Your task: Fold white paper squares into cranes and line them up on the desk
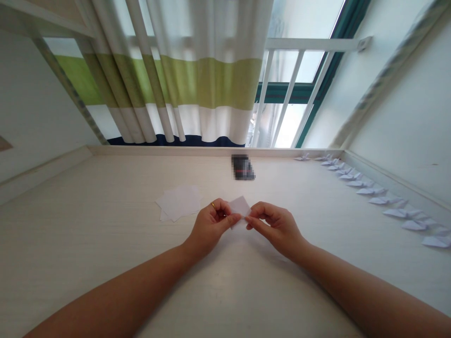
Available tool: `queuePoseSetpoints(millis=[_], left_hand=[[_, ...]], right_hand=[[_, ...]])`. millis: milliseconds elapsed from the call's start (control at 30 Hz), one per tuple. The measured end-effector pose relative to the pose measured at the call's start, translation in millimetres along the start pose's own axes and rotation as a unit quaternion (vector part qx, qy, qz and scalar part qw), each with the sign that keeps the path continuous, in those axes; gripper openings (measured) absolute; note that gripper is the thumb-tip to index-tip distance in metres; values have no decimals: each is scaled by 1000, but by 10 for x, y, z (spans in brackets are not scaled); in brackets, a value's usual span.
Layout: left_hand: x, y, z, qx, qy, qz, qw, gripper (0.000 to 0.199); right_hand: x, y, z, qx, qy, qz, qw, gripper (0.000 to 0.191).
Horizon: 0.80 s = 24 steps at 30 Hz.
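A small folded piece of white paper (240, 205) is held just above the table between my two hands, one corner pointing away from me. My left hand (213, 224), with a ring on one finger, pinches its left and near edge between thumb and fingers. On the right side, my right hand (274, 226) grips the near corner with thumb and forefinger. The thumb tips almost meet at the paper's near edge. Part of the paper is hidden behind the fingers. Left of my left hand lies a loose pile of white paper sheets (179, 203).
Several folded white paper cranes (371, 191) stand in a row along the right side of the pale table (218, 291). A dark, blurred-out object (243, 167) lies near the back edge. Behind are a curtain (207, 80) and white railing bars (289, 89).
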<state>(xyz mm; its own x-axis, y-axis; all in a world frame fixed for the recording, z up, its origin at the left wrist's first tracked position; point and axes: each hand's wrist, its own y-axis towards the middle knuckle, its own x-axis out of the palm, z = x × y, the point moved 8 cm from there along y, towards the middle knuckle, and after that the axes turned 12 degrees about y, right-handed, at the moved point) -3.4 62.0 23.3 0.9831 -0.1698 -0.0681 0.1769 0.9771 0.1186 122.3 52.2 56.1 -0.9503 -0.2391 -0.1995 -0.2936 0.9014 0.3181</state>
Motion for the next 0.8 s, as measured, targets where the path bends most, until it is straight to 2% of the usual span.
queuePoseSetpoints(millis=[233, 500, 667, 800], left_hand=[[-43, 1, -23, -21, -8, 28, 999, 24], [-70, 30, -65, -26, -25, 33, 999, 25], [-59, 19, -44, -20, -14, 28, 999, 24], [-50, 10, -23, -14, 0, 28, 1000, 24]], right_hand=[[-14, -18, 102, 42, 97, 21, 994, 16], [-50, -10, 73, 14, 11, 26, 1000, 16], [-20, 3, 104, 35, 78, 14, 996, 17], [-20, 2, 124, 50, 88, 14, 995, 15]])
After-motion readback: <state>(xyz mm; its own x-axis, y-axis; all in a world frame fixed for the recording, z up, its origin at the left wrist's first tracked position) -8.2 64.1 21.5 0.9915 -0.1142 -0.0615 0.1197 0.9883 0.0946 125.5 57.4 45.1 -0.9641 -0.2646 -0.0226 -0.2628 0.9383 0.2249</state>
